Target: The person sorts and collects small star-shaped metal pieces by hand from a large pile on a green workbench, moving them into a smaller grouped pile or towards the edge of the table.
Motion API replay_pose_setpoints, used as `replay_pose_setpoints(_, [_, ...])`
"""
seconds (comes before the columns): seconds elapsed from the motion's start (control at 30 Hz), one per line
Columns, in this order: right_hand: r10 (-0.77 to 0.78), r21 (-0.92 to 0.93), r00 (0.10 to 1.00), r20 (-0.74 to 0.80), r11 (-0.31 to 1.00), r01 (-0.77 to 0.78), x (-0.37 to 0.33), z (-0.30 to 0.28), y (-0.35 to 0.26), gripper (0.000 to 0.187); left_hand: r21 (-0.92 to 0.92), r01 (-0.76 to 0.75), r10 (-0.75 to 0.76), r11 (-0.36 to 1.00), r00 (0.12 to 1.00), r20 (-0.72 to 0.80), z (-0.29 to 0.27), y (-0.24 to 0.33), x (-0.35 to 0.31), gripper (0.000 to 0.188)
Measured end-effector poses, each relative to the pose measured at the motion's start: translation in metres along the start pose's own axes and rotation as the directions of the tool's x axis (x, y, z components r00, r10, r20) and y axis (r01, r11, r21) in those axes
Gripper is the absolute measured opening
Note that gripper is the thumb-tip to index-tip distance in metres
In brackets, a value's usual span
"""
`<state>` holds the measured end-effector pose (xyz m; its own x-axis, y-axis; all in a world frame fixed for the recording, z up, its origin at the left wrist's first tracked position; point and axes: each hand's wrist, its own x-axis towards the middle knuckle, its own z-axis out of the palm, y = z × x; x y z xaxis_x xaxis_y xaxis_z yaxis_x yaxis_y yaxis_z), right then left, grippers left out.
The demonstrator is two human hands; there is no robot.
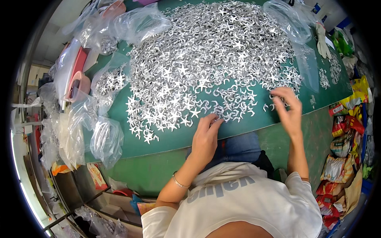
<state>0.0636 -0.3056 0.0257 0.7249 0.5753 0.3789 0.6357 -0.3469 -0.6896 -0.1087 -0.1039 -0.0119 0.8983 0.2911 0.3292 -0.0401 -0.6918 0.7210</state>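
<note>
From the head view, a green desk (166, 146) carries a broad heap of small silver metal pieces (222, 47), spread from its far edge toward the person. Star-shaped pieces (162, 113) lie thickly at the near left of the heap, while crescent-shaped pieces (238, 101) form a looser patch near the desk's front edge, between the two hands. The left hand (205, 137) has its fingertips bunched at the near left edge of that patch, touching the pieces; whether it grips one cannot be told. The right hand (291, 113) is bent loosely above the desk, just right of the patch, thumb and fingertips pointing left; whether it holds a piece cannot be told either. A thin bracelet (179, 181) circles the left wrist. Along the desk's left side lie clear plastic bags (106, 139) and a pink basin (82, 84); a whitish glove (322, 41) lies at the far right.
</note>
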Motion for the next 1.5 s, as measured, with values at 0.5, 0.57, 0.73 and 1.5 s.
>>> replay_pose_setpoints(0.5, [-0.018, -0.223, 0.916, 0.400, 0.968, 0.116, -0.028, 0.037, -0.035, 0.055, -0.470, 0.717, -0.036, -0.515, 0.530, 0.847, 0.051, 0.002, -0.042, 0.051])
replay_pose_setpoints(0.57, [-0.016, -0.220, 0.904, 0.427, 0.968, 0.121, -0.033, 0.037, -0.039, 0.056, -0.413, 0.688, 0.017, -0.597, 0.526, 0.851, 0.065, -0.001, -0.040, 0.055])
replay_pose_setpoints(0.73, [0.004, -0.256, 0.954, 0.300, 0.964, 0.076, -0.035, 0.032, -0.030, 0.049, -0.383, 0.601, 0.075, -0.701, 0.596, 0.799, 0.082, 0.000, -0.032, 0.059])
replay_pose_setpoints(1.5, [-0.045, -0.412, 0.905, 0.423, 0.880, 0.236, -0.015, 0.012, -0.020, 0.035, -0.381, 0.616, 0.076, -0.689, 0.584, 0.808, 0.079, 0.006, -0.028, 0.061])
